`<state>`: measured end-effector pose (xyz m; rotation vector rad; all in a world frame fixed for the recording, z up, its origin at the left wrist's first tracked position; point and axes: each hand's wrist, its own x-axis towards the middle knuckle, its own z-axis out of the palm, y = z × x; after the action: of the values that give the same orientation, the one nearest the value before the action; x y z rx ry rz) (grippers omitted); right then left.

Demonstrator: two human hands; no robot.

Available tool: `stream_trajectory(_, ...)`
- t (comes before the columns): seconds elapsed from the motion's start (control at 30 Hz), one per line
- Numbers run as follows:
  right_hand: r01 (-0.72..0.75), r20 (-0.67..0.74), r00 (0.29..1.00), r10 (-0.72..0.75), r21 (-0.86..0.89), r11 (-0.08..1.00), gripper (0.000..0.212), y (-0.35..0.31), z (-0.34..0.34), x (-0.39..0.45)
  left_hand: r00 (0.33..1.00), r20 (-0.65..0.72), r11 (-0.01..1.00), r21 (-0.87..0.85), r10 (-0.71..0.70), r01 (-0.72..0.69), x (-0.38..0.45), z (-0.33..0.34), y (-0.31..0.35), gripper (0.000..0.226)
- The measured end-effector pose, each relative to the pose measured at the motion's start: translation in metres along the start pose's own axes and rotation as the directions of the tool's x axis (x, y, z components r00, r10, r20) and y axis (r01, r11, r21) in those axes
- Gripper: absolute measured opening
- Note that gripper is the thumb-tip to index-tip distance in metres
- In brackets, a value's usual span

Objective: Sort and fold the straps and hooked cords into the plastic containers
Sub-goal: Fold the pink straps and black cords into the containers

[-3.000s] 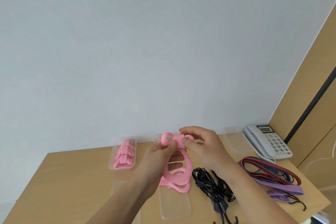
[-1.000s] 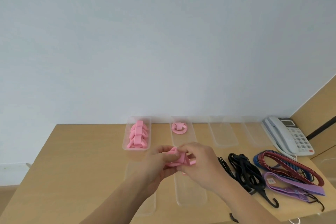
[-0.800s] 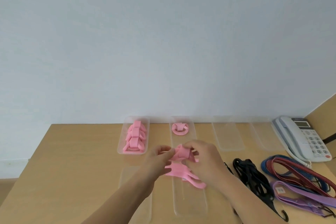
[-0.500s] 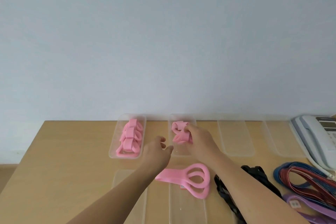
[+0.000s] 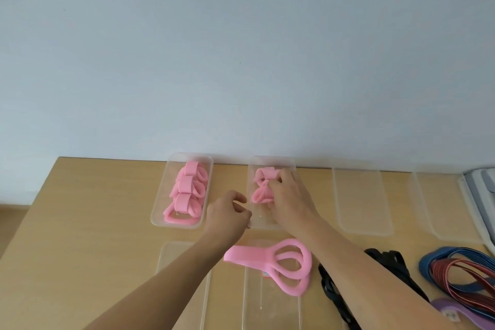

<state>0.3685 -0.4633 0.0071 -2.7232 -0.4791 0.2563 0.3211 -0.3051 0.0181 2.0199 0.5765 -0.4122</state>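
Against a pale wall, on our worktop (image 5: 88, 225), our right hand (image 5: 288, 197) pinches a folded strap (image 5: 261, 194) into the tray (image 5: 273, 163), keeping pinks together; left hand (image 5: 227, 215) hovers loosely curled, empty.

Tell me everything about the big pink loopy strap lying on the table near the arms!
The wide pink strap looks soft and stretchy, like smooth rubbery band material. It lies unfolded on the wooden table, one flat end pointing left and big overlapping loops curling to the right. A small label shows at its lower edge. Part of it rests over a clear plastic lid. It lies between the two forearms, and neither hand touches it.
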Motion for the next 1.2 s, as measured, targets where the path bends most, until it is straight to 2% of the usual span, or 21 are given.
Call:
stream_trajectory(0.13, -0.011, 0.009, 1.0, 0.01, 0.051, 0.999, 0.036, 0.001, -0.002, -0.009, 1.0, 0.027, 0.994, -0.112, 0.0, 0.003, -0.001, 0.001, -0.011, 0.007)
stream_trajectory(0.17, -0.022, -0.014, 1.0, 0.023, 0.088, 0.996, 0.039, 0.001, -0.002, -0.015, 1.0, 0.002, 0.989, -0.146, 0.011, -0.011, -0.003, 0.001, -0.016, 0.002)
stream_trajectory(0.2, -0.022, -0.077, 0.996, 0.032, 0.126, 0.992, 0.039, 0.001, -0.001, -0.022, 0.998, -0.049, 0.987, -0.154, 0.034, -0.041, -0.006, 0.002, -0.021, 0.005)
stream_trajectory(0.23, -0.01, -0.175, 0.984, 0.038, 0.162, 0.987, 0.036, 0.002, 0.0, -0.03, 0.992, -0.103, 0.989, -0.122, 0.075, -0.087, -0.01, 0.003, -0.027, 0.009)
stream_trajectory(0.3, -0.001, -0.4, 0.914, 0.067, 0.163, 0.987, 0.021, 0.004, 0.003, -0.052, 0.961, -0.159, 0.974, 0.021, 0.226, -0.225, -0.019, 0.006, -0.042, 0.011)
stream_trajectory(0.37, -0.094, -0.492, 0.857, 0.154, 0.144, 0.985, 0.01, 0.008, 0.01, -0.075, 0.901, -0.133, 0.903, 0.189, 0.414, -0.387, -0.024, 0.013, -0.059, 0.011)
stream_trajectory(0.43, -0.247, -0.44, 0.856, 0.271, 0.113, 0.962, 0.013, 0.007, 0.016, -0.096, 0.841, -0.03, 0.793, 0.352, 0.54, -0.497, -0.024, 0.022, -0.074, 0.021)
stream_trajectory(0.5, -0.371, -0.257, 0.899, 0.353, -0.023, 0.928, 0.004, 0.003, 0.021, -0.109, 0.776, 0.095, 0.662, 0.464, 0.624, -0.589, -0.021, 0.033, -0.084, 0.032)
stream_trajectory(0.6, -0.453, 0.01, 0.886, 0.464, -0.205, 0.868, 0.02, -0.005, 0.024, -0.113, 0.734, 0.209, 0.546, 0.545, 0.646, -0.636, -0.021, 0.04, -0.084, 0.033)
stream_trajectory(0.73, -0.462, 0.028, 0.878, 0.478, -0.215, 0.861, 0.02, -0.017, 0.015, -0.107, 0.726, 0.26, 0.492, 0.588, 0.637, -0.642, -0.025, 0.034, -0.082, 0.019)
stream_trajectory(0.8, -0.465, 0.011, 0.882, 0.472, -0.149, 0.873, 0.015, -0.02, 0.009, -0.11, 0.739, 0.262, 0.528, 0.556, 0.621, -0.641, -0.029, 0.03, -0.079, 0.015)
stream_trajectory(0.87, -0.439, -0.038, 0.898, 0.438, -0.026, 0.898, 0.005, -0.021, 0.005, -0.114, 0.797, 0.296, 0.648, 0.469, 0.526, -0.601, -0.039, 0.024, -0.069, 0.027)
stream_trajectory(0.93, -0.412, -0.06, 0.898, 0.437, 0.237, 0.88, 0.009, -0.025, -0.004, -0.117, 0.842, 0.314, 0.777, 0.34, 0.438, -0.53, -0.051, 0.019, -0.056, 0.035)
stream_trajectory(1.0, -0.365, -0.052, 0.895, 0.443, 0.486, 0.794, 0.014, -0.036, -0.022, -0.12, 0.862, 0.277, 0.861, 0.17, 0.425, -0.48, -0.061, 0.012, -0.042, 0.032)
stream_trajectory(1.13, -0.215, -0.157, 0.906, 0.392, 0.627, 0.749, 0.011, -0.059, -0.064, -0.12, 0.87, 0.175, 0.883, 0.01, 0.461, -0.47, -0.081, -0.008, -0.017, 0.018)
stream_trajectory(1.2, -0.147, -0.222, 0.896, 0.384, 0.668, 0.73, 0.007, -0.069, -0.085, -0.121, 0.88, 0.146, 0.892, -0.097, 0.451, -0.441, -0.092, -0.021, -0.005, 0.021)
